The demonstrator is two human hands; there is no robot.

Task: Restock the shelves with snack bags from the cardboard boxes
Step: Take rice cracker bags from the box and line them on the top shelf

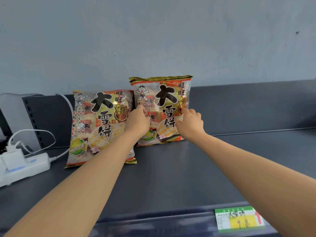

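Note:
Two large rice-cracker snack bags with gold, red and black print stand on the dark grey shelf (171,177). The right bag (168,96) is upright against the shelf's low back panel. My left hand (137,121) grips its left edge and my right hand (189,123) presses on its right side. The left bag (100,127) leans back beside it, nearer to me, partly hidden by my left forearm. No cardboard box is in view.
A white power strip (25,165) with a plugged charger and white cables lies at the shelf's left end. A green and yellow price tag (239,218) sits on the shelf's front edge at the right. A grey wall rises behind the shelf.

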